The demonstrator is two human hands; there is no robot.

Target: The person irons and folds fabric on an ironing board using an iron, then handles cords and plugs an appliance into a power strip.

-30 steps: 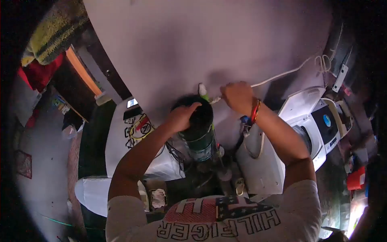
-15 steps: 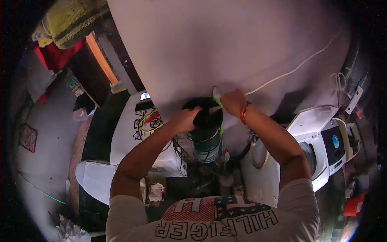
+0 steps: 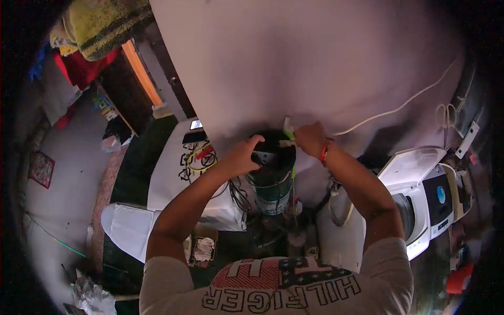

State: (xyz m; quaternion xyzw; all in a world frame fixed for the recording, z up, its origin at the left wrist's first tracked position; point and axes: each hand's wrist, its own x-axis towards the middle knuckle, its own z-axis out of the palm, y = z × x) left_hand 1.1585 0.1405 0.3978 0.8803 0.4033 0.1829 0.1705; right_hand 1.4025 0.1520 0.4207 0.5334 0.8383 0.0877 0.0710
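A dark green cylindrical container (image 3: 272, 191) stands upright against the wall, its dark top facing the camera. My left hand (image 3: 244, 156) grips the left side of its rim, thumb over the top edge. My right hand (image 3: 311, 139) is closed at the right of the rim, around the end of a white cable (image 3: 388, 112) that runs along the wall; a small pale piece (image 3: 287, 143) sticks out from its fingers over the container's top. Just above that piece, a white and green object (image 3: 288, 126) rests against the wall.
To the right is a white washing machine (image 3: 420, 199) with its lid raised. A power strip (image 3: 466, 140) hangs beyond it. On the left, a white box (image 3: 173, 173) carries a phone (image 3: 195, 125) and yellow cable. A small open box (image 3: 203, 249) sits below.
The view has shifted, so the scene sits further right. My right hand has come nearer the container's rim. My left hand's fingers have spread slightly at the rim.
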